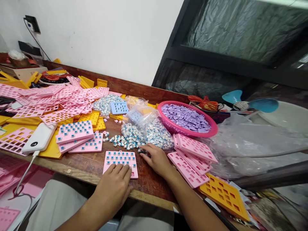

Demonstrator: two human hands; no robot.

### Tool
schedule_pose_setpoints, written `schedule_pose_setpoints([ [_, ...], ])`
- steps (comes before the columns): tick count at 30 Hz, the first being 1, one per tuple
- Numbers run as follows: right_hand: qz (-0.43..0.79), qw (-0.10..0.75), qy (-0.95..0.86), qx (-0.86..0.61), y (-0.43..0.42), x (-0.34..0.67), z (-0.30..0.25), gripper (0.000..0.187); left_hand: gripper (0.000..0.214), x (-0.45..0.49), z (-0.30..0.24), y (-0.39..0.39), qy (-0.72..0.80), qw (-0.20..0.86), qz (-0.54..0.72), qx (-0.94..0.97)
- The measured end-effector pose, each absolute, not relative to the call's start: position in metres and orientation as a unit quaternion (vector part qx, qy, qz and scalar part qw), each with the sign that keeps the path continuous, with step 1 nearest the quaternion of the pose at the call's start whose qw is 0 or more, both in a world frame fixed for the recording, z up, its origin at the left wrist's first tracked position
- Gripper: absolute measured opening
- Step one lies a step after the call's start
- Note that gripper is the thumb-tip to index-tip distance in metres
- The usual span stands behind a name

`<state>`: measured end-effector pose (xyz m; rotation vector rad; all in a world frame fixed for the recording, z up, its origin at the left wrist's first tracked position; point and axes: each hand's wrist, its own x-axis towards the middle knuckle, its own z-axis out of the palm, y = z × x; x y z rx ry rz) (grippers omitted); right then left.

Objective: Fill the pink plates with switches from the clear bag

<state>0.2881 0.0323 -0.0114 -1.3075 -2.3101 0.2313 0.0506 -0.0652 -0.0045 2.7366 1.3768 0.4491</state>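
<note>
My left hand (115, 183) lies over the lower part of a pink keyboard plate (120, 154), its fingers stretched across the surface. Rows of small blue-topped key switches (119, 158) sit in the plate, and a square hole shows near its lower right corner. To the right, my right hand (155, 157) reaches to the front edge of a pile of loose white-and-blue key switches (127, 141). Its thumb is apart from the fingers, and the fingertips touch or nearly touch the switches. Whatever lies beneath those fingertips is partly hidden.
Left are stacked switch-filled pink plates (75, 131), a white power bank (39, 138) with a cable and heaped pink plates (60, 93). A pink basket (166, 126) of purple keycaps stands behind pink plates (190, 157) and a yellow plate (223, 194). Clear plastic bags lie right.
</note>
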Motion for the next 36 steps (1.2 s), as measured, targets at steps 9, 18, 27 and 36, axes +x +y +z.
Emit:
schedule_pose_setpoints([
  [9, 0.07, 0.19, -0.853, -0.482, 0.036, 0.284, -0.012, 0.008, 0.071, 0.015, -0.002, -0.035, 0.437, 0.059, 0.186, 0.878],
  [18, 0.212, 0.32, -0.812, -0.439, 0.017, 0.279, 0.011, 0.027, 0.088, 0.025, -0.028, -0.025, 0.434, 0.029, 0.17, 0.884],
  [27, 0.349, 0.266, -0.807, -0.394, 0.008, 0.268, 0.007, 0.018, 0.08, 0.041, -0.035, -0.024, 0.475, -0.024, 0.16, 0.865],
  [36, 0.292, 0.246, -0.841, -0.383, 0.002, 0.264, 0.002, 0.008, 0.082, 0.042, -0.038, -0.023, 0.497, 0.006, 0.181, 0.849],
])
